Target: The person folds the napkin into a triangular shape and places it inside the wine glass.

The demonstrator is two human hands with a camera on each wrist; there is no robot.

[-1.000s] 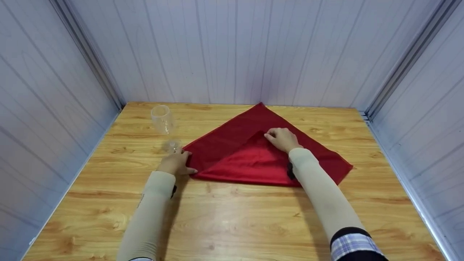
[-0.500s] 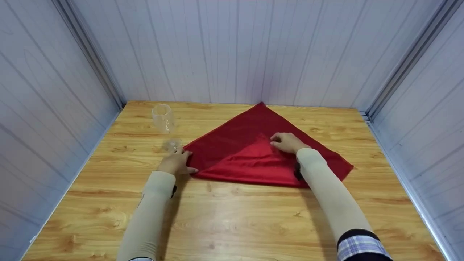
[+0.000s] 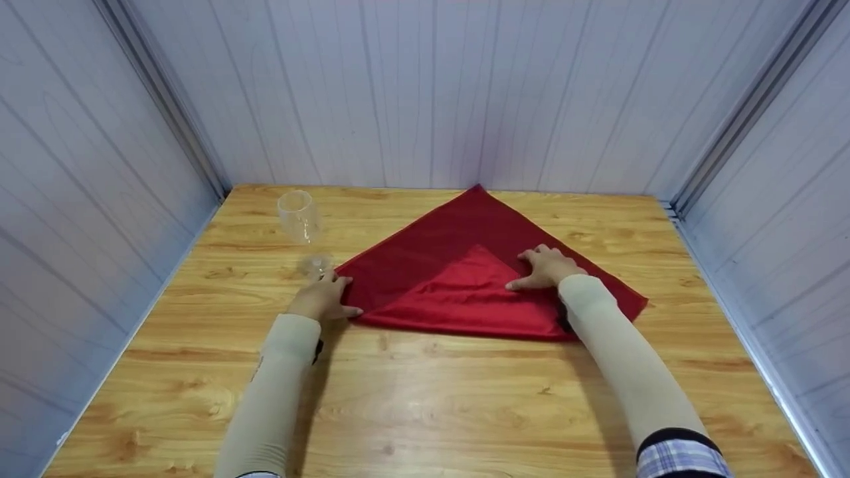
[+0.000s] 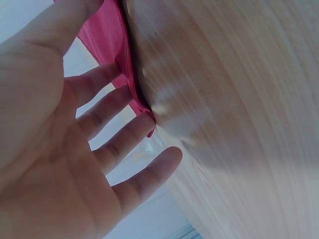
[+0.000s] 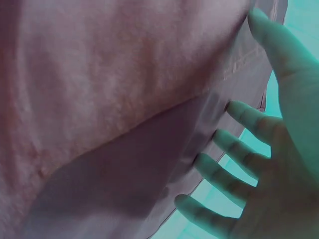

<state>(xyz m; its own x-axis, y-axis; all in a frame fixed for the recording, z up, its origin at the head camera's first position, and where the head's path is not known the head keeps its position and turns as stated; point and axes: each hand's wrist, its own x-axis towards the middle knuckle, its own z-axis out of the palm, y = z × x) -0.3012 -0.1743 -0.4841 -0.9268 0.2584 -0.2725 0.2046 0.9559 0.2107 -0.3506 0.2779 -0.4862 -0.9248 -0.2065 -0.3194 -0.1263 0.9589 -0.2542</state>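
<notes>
A red satin cloth napkin (image 3: 425, 245) lies on the table, its near corner folded back toward the middle so a brighter triangular flap (image 3: 458, 292) covers part of it. At its left corner my left hand (image 3: 321, 299) rests with spread fingers on the cloth's edge; in the left wrist view several fingertips touch the red hem (image 4: 130, 74). My right hand (image 3: 550, 267) lies over the right part of the napkin, its fingers spread and holding nothing. In the right wrist view its fingertips press or touch the cloth (image 5: 124, 164) beside the flap's edge.
A clear stemmed glass (image 3: 299, 216) stands upright at the back left, its foot (image 3: 317, 265) close to my left fingers. Pale panelled walls (image 3: 425, 99) enclose the wooden table (image 3: 425, 398) at the back and both sides.
My right hand has let go of the flap's tip, moved right and toward me, and spread its fingers. The flap now lies flatter. My left hand has stayed in place.
</notes>
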